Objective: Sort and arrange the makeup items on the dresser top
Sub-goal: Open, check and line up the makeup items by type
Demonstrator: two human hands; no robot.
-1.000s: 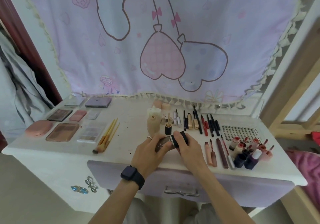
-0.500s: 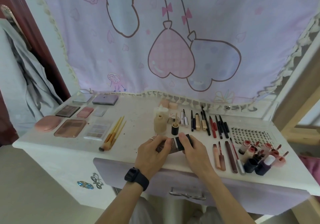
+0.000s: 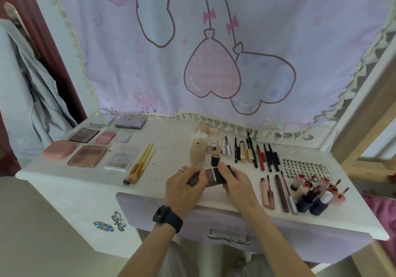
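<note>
**Head view.** Dresser (image 3: 171, 146), white top. Clock bearings are taken from the tube you hold.

- **Tube (image 3: 209, 176), one.** Brown body with thin pale lines and a black cap at its right end. It lies crosswise at the front centre of the top. You cannot tell whether it rests on the surface.
- **Hands, two.**
  - Your left hand (image 3: 185, 187) curls round the brown body. It has a ring (image 3: 182, 169) on one finger and a watch (image 3: 167, 215) on the wrist.
  - Your right hand (image 3: 235, 183) wraps round the black cap.
  - The hands nearly meet over the tube, and both forearms come in from 6 o'clock.
- **Palettes (image 3: 87, 156), eight, at 9 to 10 o'clock.** They lie flat in rough rows. Two are pink, one is purple, two hold brown shades and three are clear or pale.
- **Brushes (image 3: 140, 165), three, at 9 o'clock.** They have yellow handles and lie bundled, with the heads toward the front edge.
- **Bottle (image 3: 197, 153), one, at 12 o'clock.** Beige and upright, with a small black-capped jar (image 3: 215, 158) just beside it.
- **Pink caps (image 3: 213, 131), two, at 12 o'clock.** They sit at the back edge.
- **Pens (image 3: 260, 156), about eleven, at 1 o'clock.** They form a parallel row of silver, gold, red and black.
- **Lash card (image 3: 304, 167), one, at 2 o'clock.**
- **Glosses (image 3: 280, 193), four, at 3 o'clock.** They lie side by side.
- **Small bottles (image 3: 315, 195), a tight cluster at 3 to 4 o'clock.** They are too crowded to count.
- **Cloth (image 3: 214, 40), one.** Lilac with heart balloons, hanging behind the dresser.
</note>
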